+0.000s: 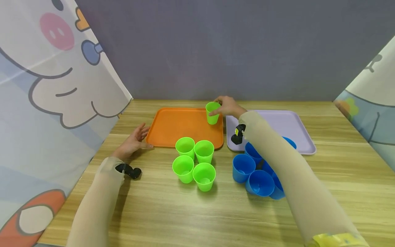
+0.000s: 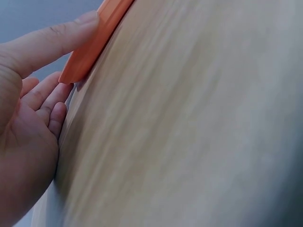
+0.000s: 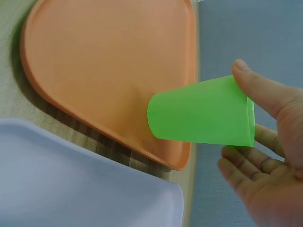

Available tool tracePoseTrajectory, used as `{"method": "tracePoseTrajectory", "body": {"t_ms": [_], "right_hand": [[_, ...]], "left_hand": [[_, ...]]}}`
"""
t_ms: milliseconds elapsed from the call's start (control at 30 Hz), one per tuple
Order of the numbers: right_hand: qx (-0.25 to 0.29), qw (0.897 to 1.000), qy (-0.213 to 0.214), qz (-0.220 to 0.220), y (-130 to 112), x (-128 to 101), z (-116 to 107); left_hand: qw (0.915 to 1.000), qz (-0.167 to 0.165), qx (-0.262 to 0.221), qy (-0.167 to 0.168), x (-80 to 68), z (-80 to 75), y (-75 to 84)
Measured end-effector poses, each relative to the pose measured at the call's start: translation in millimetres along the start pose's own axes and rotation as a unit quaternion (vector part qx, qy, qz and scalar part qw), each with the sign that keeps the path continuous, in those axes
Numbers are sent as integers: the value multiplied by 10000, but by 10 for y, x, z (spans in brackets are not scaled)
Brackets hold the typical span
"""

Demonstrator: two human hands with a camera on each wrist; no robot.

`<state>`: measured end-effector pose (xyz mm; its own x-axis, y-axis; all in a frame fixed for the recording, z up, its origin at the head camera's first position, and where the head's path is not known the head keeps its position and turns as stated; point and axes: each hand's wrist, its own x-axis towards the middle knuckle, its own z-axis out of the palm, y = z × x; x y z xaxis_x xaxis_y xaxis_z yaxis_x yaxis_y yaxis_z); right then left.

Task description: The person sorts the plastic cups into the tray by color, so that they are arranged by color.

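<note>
My right hand pinches a light green plastic cup near its rim, thumb on one side and fingers on the other. The cup stands upright at the back right corner of the orange tray; in the right wrist view its base overlaps the tray floor. At the tray's left side is my left hand, with fingers loosely extended. In the left wrist view its thumb lies along the tray's orange edge. In front of the tray, several green cups stand upright in a close group.
A pale lilac tray lies right of the orange one, partly behind my right forearm. Several blue cups cluster in front of it, some hidden by the sleeve. A grey wall rises behind the wooden table.
</note>
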<state>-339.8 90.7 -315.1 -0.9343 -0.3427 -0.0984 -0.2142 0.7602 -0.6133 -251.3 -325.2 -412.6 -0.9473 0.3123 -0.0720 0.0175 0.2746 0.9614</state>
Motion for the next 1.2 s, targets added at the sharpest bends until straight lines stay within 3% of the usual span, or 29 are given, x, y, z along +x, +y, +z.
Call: {"method": "tracePoseTrajectory", "body": {"t_ms": [233, 533, 800, 1200], "right_hand": [[74, 9993, -335, 139, 9, 3, 10], [252, 9985, -473, 143, -31, -35, -15], [341, 9983, -446, 129, 31, -31, -87], [-17, 9997, -238, -81, -15, -171, -282]], "left_hand": [[10000, -5, -13, -37, 0, 3, 19], [10000, 6, -4, -26, -9, 20, 38], [10000, 7, 10, -27, 6, 23, 26], [10000, -3, -21, 32, -14, -2, -12]]}}
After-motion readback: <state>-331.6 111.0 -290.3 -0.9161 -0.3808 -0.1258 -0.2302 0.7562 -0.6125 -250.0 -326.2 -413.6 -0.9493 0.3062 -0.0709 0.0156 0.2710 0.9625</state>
